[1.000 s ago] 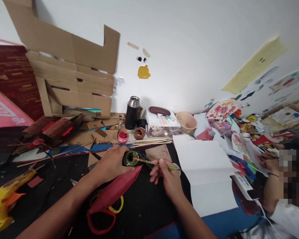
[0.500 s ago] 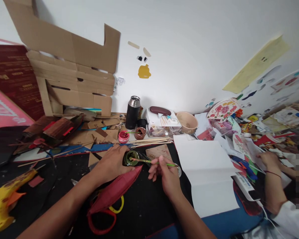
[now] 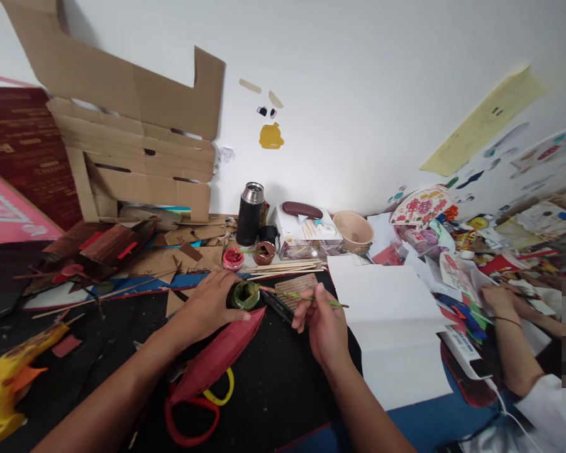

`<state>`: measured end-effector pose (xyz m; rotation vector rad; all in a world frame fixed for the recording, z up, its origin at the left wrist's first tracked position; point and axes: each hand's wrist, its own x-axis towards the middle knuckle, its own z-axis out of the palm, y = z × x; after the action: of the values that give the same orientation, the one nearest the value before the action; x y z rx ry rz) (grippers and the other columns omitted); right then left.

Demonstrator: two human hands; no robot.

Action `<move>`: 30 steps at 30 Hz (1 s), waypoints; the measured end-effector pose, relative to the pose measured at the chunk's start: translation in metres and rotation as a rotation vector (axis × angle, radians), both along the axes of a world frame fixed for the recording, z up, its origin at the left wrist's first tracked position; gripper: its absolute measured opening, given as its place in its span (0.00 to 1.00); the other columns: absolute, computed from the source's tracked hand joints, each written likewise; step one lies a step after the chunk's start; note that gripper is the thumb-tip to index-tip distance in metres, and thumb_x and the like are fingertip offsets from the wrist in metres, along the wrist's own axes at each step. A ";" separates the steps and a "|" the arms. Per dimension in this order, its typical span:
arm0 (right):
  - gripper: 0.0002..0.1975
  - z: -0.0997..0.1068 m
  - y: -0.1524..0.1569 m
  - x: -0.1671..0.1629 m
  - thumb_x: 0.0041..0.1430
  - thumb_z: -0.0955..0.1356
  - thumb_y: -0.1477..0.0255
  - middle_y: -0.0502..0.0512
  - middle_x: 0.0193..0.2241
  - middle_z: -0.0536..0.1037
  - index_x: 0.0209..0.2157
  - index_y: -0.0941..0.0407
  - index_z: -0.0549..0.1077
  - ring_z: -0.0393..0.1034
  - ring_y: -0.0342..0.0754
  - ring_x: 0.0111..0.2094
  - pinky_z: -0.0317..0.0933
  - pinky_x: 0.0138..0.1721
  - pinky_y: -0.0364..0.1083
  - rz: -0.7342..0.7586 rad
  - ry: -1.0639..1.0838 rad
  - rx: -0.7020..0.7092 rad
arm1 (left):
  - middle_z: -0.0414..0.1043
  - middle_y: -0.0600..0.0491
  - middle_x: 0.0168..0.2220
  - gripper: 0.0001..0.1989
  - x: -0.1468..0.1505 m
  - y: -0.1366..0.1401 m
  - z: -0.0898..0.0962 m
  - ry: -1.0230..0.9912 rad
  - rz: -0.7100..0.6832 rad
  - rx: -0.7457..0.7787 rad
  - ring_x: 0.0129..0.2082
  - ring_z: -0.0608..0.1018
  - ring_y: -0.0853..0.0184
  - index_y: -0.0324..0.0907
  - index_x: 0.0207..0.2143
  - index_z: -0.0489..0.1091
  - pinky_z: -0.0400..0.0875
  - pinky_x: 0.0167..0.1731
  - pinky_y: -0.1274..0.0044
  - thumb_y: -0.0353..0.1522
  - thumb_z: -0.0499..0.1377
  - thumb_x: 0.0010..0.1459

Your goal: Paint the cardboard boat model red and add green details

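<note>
My left hand curls round a small glass jar of green paint, its thumb at the near side by the tip of a dark red boat-shaped piece. That piece lies slanting over scissors with red and yellow handles. Pinched in my right hand is a thin green paintbrush, its tip at the jar's mouth. A black pen-like object lies below the brush, running toward my right fingers. Behind it is a ridged brown cardboard piece.
Red paint, a brown paint jar and a black flask stand behind. Thin wooden sticks lie in front of them. White paper covers the right side. Another person's hand is at far right; a yellow cutout lies left.
The brush tip has moved from inside the jar to its rim, and my right hand has shifted slightly right and turned. The jar now tilts its opening more toward me.
</note>
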<state>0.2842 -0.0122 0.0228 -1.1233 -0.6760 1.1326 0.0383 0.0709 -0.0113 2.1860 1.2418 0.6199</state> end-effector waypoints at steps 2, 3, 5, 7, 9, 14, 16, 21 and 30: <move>0.31 0.000 0.002 -0.003 0.54 0.79 0.41 0.50 0.16 0.77 0.30 0.57 0.79 0.70 0.44 0.13 0.59 0.14 0.39 0.000 0.020 -0.007 | 0.80 0.42 0.55 0.22 -0.002 0.003 -0.002 0.006 -0.003 -0.010 0.60 0.78 0.44 0.46 0.49 0.77 0.71 0.61 0.56 0.42 0.75 0.54; 0.31 -0.001 0.003 -0.005 0.54 0.79 0.41 0.50 0.16 0.77 0.30 0.57 0.79 0.70 0.44 0.13 0.59 0.13 0.39 0.002 0.028 -0.014 | 0.80 0.41 0.57 0.24 -0.003 0.005 -0.004 0.004 -0.002 -0.019 0.61 0.78 0.43 0.46 0.50 0.78 0.70 0.63 0.55 0.42 0.75 0.53; 0.31 -0.004 0.005 -0.009 0.53 0.80 0.40 0.50 0.15 0.76 0.30 0.57 0.79 0.69 0.44 0.13 0.58 0.13 0.39 0.009 0.040 -0.030 | 0.79 0.40 0.61 0.28 -0.005 0.008 -0.007 -0.011 -0.002 -0.037 0.65 0.77 0.42 0.46 0.56 0.79 0.68 0.66 0.53 0.42 0.76 0.53; 0.32 -0.007 0.007 -0.011 0.52 0.80 0.40 0.49 0.15 0.76 0.30 0.57 0.79 0.68 0.44 0.12 0.57 0.13 0.39 0.007 0.050 -0.043 | 0.77 0.38 0.65 0.36 -0.008 0.010 -0.009 -0.020 -0.008 -0.058 0.69 0.74 0.40 0.46 0.62 0.76 0.66 0.69 0.51 0.43 0.76 0.53; 0.31 -0.009 0.009 -0.012 0.52 0.80 0.41 0.49 0.15 0.76 0.30 0.57 0.79 0.68 0.44 0.12 0.56 0.12 0.39 -0.007 0.061 -0.054 | 0.73 0.37 0.70 0.43 -0.012 0.011 -0.011 -0.016 -0.027 -0.086 0.72 0.70 0.39 0.47 0.69 0.72 0.63 0.71 0.49 0.44 0.76 0.52; 0.30 -0.012 0.015 -0.009 0.51 0.81 0.43 0.48 0.15 0.75 0.31 0.57 0.78 0.66 0.43 0.12 0.54 0.13 0.39 -0.041 0.101 -0.091 | 0.66 0.38 0.75 0.47 -0.020 0.010 -0.009 -0.036 -0.098 -0.122 0.75 0.66 0.41 0.48 0.73 0.66 0.59 0.73 0.49 0.45 0.75 0.54; 0.30 -0.016 0.016 -0.009 0.50 0.81 0.43 0.47 0.14 0.74 0.31 0.56 0.77 0.65 0.43 0.12 0.54 0.12 0.40 -0.056 0.124 -0.111 | 0.70 0.39 0.72 0.40 -0.020 0.009 -0.006 -0.055 -0.090 -0.106 0.73 0.69 0.42 0.48 0.69 0.71 0.62 0.71 0.49 0.43 0.73 0.56; 0.28 -0.023 0.021 -0.007 0.54 0.80 0.43 0.44 0.14 0.71 0.31 0.55 0.75 0.65 0.43 0.12 0.52 0.12 0.40 -0.096 0.170 -0.148 | 0.80 0.41 0.61 0.25 -0.008 0.006 -0.003 -0.083 -0.012 -0.057 0.63 0.79 0.44 0.48 0.57 0.79 0.70 0.66 0.51 0.40 0.71 0.57; 0.28 -0.021 0.027 -0.008 0.54 0.80 0.44 0.41 0.13 0.68 0.30 0.53 0.72 0.60 0.41 0.12 0.51 0.12 0.39 -0.069 0.258 -0.193 | 0.77 0.42 0.67 0.37 -0.041 0.018 0.016 -0.044 -0.013 -0.121 0.66 0.77 0.44 0.47 0.67 0.73 0.69 0.67 0.54 0.47 0.70 0.56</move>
<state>0.2757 0.0148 0.0018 -1.1275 -0.3307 1.2761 -0.0022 0.0892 0.0045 2.0691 1.2097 0.5695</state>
